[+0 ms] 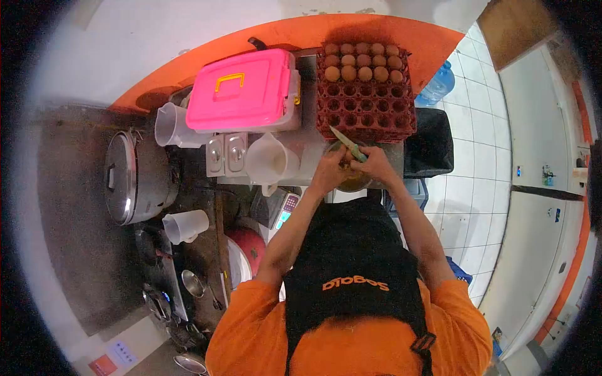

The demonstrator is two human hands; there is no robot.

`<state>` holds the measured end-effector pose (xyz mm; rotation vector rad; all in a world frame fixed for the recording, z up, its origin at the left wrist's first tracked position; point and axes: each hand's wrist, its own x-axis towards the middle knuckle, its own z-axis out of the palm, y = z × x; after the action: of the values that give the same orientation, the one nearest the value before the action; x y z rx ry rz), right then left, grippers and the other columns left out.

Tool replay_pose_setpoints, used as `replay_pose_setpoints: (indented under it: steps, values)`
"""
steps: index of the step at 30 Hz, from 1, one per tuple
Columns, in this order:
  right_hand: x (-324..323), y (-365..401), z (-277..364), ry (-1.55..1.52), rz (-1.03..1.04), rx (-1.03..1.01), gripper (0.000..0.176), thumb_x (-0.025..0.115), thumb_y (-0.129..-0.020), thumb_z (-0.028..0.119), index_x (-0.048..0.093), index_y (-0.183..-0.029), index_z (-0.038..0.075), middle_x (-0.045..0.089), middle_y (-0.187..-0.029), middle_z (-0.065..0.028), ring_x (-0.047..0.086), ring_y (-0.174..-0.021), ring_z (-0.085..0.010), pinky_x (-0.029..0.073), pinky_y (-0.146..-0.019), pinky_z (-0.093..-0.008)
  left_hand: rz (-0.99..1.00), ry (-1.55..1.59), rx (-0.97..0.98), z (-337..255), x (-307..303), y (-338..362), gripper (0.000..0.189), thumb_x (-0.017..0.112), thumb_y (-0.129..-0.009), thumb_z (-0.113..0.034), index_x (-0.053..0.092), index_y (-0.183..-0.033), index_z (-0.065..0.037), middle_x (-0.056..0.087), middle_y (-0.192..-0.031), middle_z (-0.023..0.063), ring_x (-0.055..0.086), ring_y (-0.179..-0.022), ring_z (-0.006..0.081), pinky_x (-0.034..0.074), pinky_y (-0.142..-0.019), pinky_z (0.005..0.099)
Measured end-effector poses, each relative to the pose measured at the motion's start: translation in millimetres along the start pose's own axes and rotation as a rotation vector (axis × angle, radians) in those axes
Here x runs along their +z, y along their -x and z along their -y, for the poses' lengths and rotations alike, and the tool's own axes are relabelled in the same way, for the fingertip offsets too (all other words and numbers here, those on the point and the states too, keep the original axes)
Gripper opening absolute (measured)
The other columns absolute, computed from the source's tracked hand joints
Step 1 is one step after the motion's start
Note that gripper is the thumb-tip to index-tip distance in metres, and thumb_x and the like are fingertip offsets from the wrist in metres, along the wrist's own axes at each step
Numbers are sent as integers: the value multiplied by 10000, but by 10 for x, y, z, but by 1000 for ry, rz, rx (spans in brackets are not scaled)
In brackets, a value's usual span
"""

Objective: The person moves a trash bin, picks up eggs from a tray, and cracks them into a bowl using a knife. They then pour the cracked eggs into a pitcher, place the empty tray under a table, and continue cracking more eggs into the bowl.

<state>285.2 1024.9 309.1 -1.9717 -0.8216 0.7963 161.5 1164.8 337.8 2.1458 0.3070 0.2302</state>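
My right hand (376, 164) is closed round the green handle of a knife (343, 138), whose pale blade points up and to the left. Close beside it, my left hand (330, 170) has its fingers curled round something small and brownish, mostly hidden by the fingers. Both hands are above a bowl (356, 183) with yellowish contents, at the near edge of the counter. Just beyond them is a stack of dark red egg trays (367, 116). Brown eggs (364, 61) fill the far rows of the top tray, and its nearer cups hold none.
Left on the counter are a pink-lidded box (241, 91), a plastic jug (273, 160), another jug (172, 125) and lidded metal containers (226, 155). A black bin (429, 143) stands right. A scale (276, 207) sits below the counter; a large pot (128, 178) is far left.
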Motion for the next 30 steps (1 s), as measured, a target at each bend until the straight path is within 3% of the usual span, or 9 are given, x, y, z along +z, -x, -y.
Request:
replay_pose_setpoints:
  steps: [7, 14, 17, 19, 22, 25, 26, 28, 30]
  values:
    - [191, -70, -291, 75, -27, 3, 481, 751, -686, 335, 689, -1005, -20, 657, -740, -218, 656, -683, -299, 496, -668, -414, 45, -101, 4, 335, 198, -7, 561, 698, -763, -62, 527, -1297, -48, 664, -1054, 213, 620, -1006, 422, 516, -818, 455]
    - [175, 44, -142, -32, -67, -39, 497, 762, -692, 350, 674, -976, -48, 657, -782, -256, 663, -728, -368, 496, -674, -439, 77, -17, -6, 463, 267, 27, 573, 745, -731, -133, 545, -1261, -46, 645, -1118, 225, 610, -1020, 441, 508, -851, 483]
    - [150, 59, -154, 6, -25, -43, 521, 765, -705, 350, 672, -1036, -41, 671, -898, -265, 655, -844, -401, 505, -752, -445, 89, -65, 14, 520, 286, 40, 564, 748, -719, -153, 562, -1242, -52, 639, -1144, 210, 604, -1035, 434, 505, -859, 488]
    - [162, 72, -230, 276, -5, -58, 549, 769, -715, 349, 663, -1114, -13, 667, -1026, -258, 628, -979, -413, 496, -840, -455, 120, -84, -3, 563, 253, 76, 546, 741, -715, -151, 577, -1228, -58, 639, -1156, 193, 598, -1045, 427, 504, -862, 486]
    - [150, 120, -311, 380, -28, -217, 543, 764, -738, 306, 646, -1175, 5, 649, -1105, -262, 579, -1080, -435, 472, -920, -471, 169, -449, 202, 604, 142, 86, 510, 731, -703, -124, 611, -1195, -67, 644, -1168, 159, 574, -1062, 408, 504, -864, 474]
    - [113, 193, -311, 327, -167, -268, 482, 760, -774, 274, 653, -1154, -2, 664, -1036, -254, 653, -987, -356, 506, -873, -425, 176, -558, 133, 559, 101, 42, 466, 702, -710, -85, 637, -1171, -65, 648, -1181, 131, 566, -1053, 378, 502, -874, 455]
    - [89, 211, -302, 326, -176, -268, 482, 760, -774, 274, 653, -1154, -2, 664, -1036, -254, 653, -987, -356, 506, -873, -425, 115, -401, 78, 545, 114, 15, 507, 699, -718, -86, 614, -1218, -67, 639, -1205, 128, 567, -1063, 368, 494, -896, 444]
    - [-100, 302, -71, -44, -102, 170, 450, 769, -799, 251, 650, -1147, -8, 691, -973, -173, 672, -868, -214, 530, -794, -345, 58, -245, 36, 310, 125, -104, 549, 696, -727, -88, 591, -1265, -70, 630, -1229, 125, 568, -1074, 359, 487, -917, 433]
    - [-255, 470, 136, -267, -269, 96, 402, 785, -788, 240, 671, -1096, 9, 691, -919, -108, 648, -798, -177, 527, -736, -320, 25, 116, 6, -208, 157, -244, 652, 709, -753, -119, 507, -1372, -81, 627, -1236, 138, 562, -1095, 352, 456, -959, 426]
